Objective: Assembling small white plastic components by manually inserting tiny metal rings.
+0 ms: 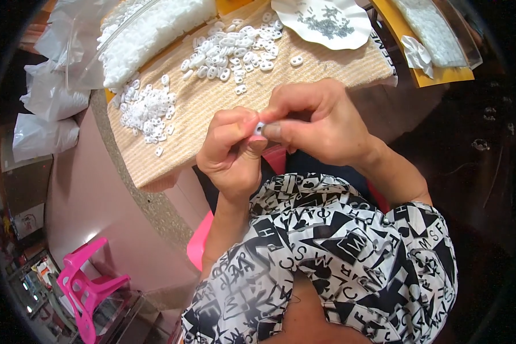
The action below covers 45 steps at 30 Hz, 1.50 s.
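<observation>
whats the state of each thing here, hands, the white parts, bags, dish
left hand: shut on small white part
right hand: pinching the same small white part
white parts: loose in heaps on woven mat
clear bag: full, lying on its side
white dish: holds small dark pieces
pink chair: unoccupied

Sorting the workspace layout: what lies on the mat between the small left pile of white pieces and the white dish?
A larger pile of white plastic pieces, in the head view.
</observation>
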Tool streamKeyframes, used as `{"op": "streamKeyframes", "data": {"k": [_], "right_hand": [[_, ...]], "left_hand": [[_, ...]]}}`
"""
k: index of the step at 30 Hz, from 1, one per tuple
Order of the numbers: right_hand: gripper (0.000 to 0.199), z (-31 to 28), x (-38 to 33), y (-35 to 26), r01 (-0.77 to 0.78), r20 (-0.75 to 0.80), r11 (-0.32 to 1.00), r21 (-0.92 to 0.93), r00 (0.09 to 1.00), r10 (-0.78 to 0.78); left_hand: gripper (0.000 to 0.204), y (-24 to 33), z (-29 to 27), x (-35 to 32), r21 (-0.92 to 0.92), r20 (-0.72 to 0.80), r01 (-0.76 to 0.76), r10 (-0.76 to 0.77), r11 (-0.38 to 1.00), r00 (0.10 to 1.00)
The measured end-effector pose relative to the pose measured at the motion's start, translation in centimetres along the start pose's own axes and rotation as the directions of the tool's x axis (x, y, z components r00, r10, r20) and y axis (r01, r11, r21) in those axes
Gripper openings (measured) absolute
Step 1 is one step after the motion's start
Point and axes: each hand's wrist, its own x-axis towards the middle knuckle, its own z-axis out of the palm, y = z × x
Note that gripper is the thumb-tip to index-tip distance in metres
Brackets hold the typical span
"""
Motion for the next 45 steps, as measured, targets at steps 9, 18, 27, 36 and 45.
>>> {"op": "streamKeyframes", "data": {"k": [9,18,27,36,45], "right_hand": [[0.012,-0.1,1.5,0.2,-0.120,-0.051,0.954,0.274,0.989,0.139],[0.011,-1.2,3.1,0.2,0.043,-0.172,0.988,0.150,0.985,-0.017],[0.013,-11.8,16.3,-5.8,0.159,-0.159,0.351,-0.923,0.674,-0.722],[0.013,-18.5,13.2,0.2,-0.025,-0.143,0.242,-0.970,0.863,-0.484],[0.018,-17.8,13.7,4.4,-0.071,-0.098,0.124,-0.990,0.969,-0.225]], "left_hand": [[0.032,-0.8,-0.4,0.4,-0.179,-0.078,0.219,-0.236,0.959,0.969],[0.027,0.0,-2.1,1.5,-0.416,-0.137,0.444,-0.537,0.794,0.832],[0.018,-0.5,-1.6,1.5,-0.098,-0.218,0.506,-0.515,0.857,0.829],[0.016,-1.4,-4.2,2.3,0.144,-0.362,0.468,-0.393,0.872,0.845],[0.017,-0.9,-6.4,3.4,0.283,-0.445,0.471,-0.321,0.835,0.836]]}}
